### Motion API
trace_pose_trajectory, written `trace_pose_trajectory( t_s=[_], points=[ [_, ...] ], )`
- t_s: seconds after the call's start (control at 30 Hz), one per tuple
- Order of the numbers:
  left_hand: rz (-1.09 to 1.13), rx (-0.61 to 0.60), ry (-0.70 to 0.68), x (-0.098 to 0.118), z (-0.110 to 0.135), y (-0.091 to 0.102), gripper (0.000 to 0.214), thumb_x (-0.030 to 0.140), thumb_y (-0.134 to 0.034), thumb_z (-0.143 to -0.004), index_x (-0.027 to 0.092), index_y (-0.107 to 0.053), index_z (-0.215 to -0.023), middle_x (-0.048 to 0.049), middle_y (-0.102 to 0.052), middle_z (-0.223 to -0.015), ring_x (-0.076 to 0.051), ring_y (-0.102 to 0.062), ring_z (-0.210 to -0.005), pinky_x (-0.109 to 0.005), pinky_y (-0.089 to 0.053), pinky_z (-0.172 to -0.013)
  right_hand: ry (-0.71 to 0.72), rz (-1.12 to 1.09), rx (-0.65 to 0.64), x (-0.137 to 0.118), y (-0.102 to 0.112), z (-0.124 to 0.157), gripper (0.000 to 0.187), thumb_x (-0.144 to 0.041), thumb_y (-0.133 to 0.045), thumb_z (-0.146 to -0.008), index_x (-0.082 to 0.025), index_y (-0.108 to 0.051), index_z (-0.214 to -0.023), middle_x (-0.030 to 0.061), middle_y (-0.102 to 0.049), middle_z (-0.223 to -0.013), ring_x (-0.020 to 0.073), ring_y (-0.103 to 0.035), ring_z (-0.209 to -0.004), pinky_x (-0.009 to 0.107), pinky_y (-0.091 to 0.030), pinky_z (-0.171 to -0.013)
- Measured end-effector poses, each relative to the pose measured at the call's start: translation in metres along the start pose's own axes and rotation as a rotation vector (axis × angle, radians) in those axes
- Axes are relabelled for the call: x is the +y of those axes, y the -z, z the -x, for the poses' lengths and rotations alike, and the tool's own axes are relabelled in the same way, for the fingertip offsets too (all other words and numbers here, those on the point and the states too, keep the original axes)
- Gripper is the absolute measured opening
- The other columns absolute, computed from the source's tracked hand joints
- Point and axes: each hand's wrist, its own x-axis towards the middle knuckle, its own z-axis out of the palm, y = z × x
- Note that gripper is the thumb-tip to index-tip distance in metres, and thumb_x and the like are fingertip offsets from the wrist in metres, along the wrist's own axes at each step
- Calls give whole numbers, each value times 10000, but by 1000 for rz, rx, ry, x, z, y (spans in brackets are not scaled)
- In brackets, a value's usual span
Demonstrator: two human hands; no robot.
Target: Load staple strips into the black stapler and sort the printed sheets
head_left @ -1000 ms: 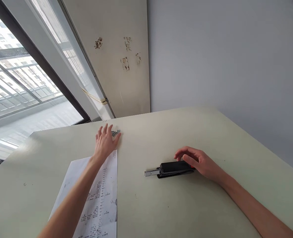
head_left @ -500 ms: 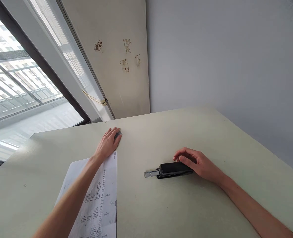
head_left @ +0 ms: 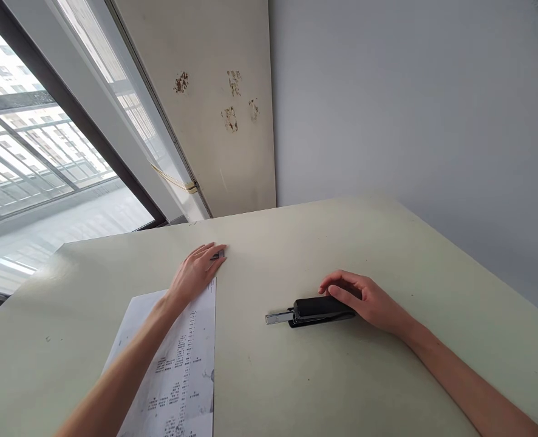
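A black stapler [head_left: 321,308] lies on the pale table, its metal staple tray [head_left: 279,317] pulled out toward the left. My right hand [head_left: 364,300] is curled over the stapler's right end, thumb on its top; part of the fingers is hidden behind it. Farther left, my left hand [head_left: 196,273] pinches a small silver-grey strip of staples [head_left: 220,254] between thumb and fingers, close to the tabletop. Under that hand and forearm lies a printed sheet of paper [head_left: 178,370], its top edge partly covered.
The pale table [head_left: 269,388] meets a grey wall [head_left: 410,103] on the right. Behind it stands a cream panel [head_left: 214,164] with brown worn patches. A glass window [head_left: 45,152] with a dark frame is at the left.
My left hand has drawn slightly nearer, its fingers closing around the staple strip. My right hand and the stapler stay in place.
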Motion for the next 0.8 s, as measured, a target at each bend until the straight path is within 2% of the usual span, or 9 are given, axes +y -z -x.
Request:
trace_pose_trajectory(
  t_s=[0.2, 0.3, 0.37, 0.43, 0.5, 0.57, 0.63, 0.7, 0.8],
  points=[
    [76, 85, -16, 17, 1, 8, 569, 658, -423, -1036, 242, -674, -1332, -126, -700, -1391, -344, -594, -1353, -516, -442, -1165, -18, 12, -1, -2, 0, 1, 404, -633, -541, -1032, -270, -716, -1052, 54, -763, -1092, 264, -691, -1081, 381, -526, -962],
    [143, 103, -14, 39, 5, 13, 513, 610, -452, -1048, 259, -609, -1387, -104, -727, -1333, -317, -624, -1302, -495, -459, -1141, -18, 18, 1, -2, 0, 0, 403, -632, -542, -1029, -270, -718, -1051, 58, -765, -1087, 267, -692, -1082, 385, -534, -971],
    [232, 97, 19, 59, 9, 17, 485, 571, -443, -1068, 270, -535, -1437, -81, -759, -1225, -276, -685, -1187, -429, -540, -1017, -18, 17, 3, -2, 0, 0, 404, -634, -545, -1027, -269, -718, -1053, 61, -769, -1089, 269, -694, -1082, 392, -534, -982],
    [496, 75, 119, 80, 13, 20, 453, 559, -454, -1072, 247, -542, -1388, -73, -751, -1120, -242, -716, -1056, -366, -570, -887, -25, 14, 3, -1, 0, 0, 410, -640, -545, -1024, -270, -718, -1057, 61, -771, -1095, 270, -693, -1084, 398, -531, -992],
    [910, 22, 253, 101, 17, 22, 426, 572, -490, -1057, 221, -623, -1258, -65, -710, -1080, -196, -696, -902, -361, -558, -900, -36, 17, 4, -1, 0, 0, 416, -649, -547, -1020, -273, -719, -1059, 59, -772, -1098, 272, -693, -1085, 403, -530, -992],
    [1324, -36, 417, 117, 21, 22, 393, 560, -543, -1037, 206, -675, -1142, -47, -663, -1022, -141, -623, -755, -329, -562, -827, -42, 29, 7, 0, 0, 0, 419, -652, -548, -1017, -274, -723, -1060, 57, -776, -1097, 276, -695, -1084, 406, -532, -987],
    [1623, -91, 595, 129, 24, 21, 317, 498, -612, -1017, 193, -689, -1051, -24, -607, -920, -102, -527, -649, -274, -543, -691, -39, 40, 9, 0, 1, 0, 419, -648, -545, -1020, -272, -727, -1055, 54, -781, -1089, 275, -700, -1078, 400, -536, -973],
    [1759, -133, 719, 136, 27, 20, 257, 434, -653, -1000, 179, -688, -991, 1, -533, -823, -81, -439, -585, -223, -477, -561, -34, 46, 9, 0, 1, -1, 415, -639, -545, -1023, -269, -729, -1050, 51, -783, -1081, 270, -706, -1069, 387, -541, -958],
    [1729, -180, 767, 141, 32, 21, 294, 463, -660, -991, 171, -694, -981, 32, -431, -769, -69, -313, -542, -189, -345, -455, -33, 39, 11, 0, 1, -1, 409, -635, -551, -1022, -268, -730, -1051, 50, -781, -1077, 266, -709, -1067, 374, -547, -946]
  ],
)
